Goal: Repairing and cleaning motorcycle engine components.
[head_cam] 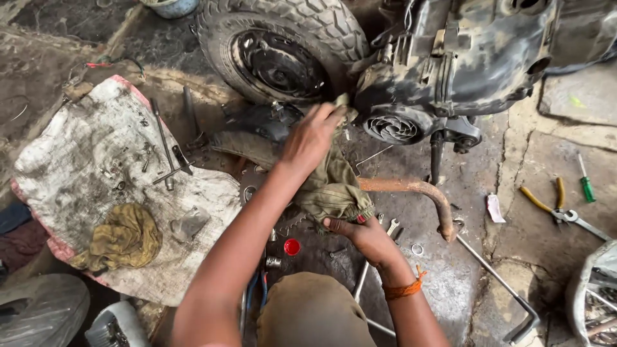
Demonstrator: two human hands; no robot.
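My left hand [312,138] reaches forward and pinches the top end of a dirty olive rag [331,186], pressing it against the scooter's grimy engine case [450,71] just beside the rear wheel [283,51]. The rag hangs down from there. My right hand [360,232], with an orange thread around its wrist, grips the rag's bunched lower end. A rusty exhaust pipe [418,193] lies on the ground right of the rag.
A stained white cloth [83,167] at left carries a T-handle wrench [166,148], small bolts and a yellow rag [122,238]. Yellow-handled pliers [546,202], a green screwdriver [586,183], a long bar wrench [501,289], a small spanner [391,226] and a red cap [292,247] lie on the floor.
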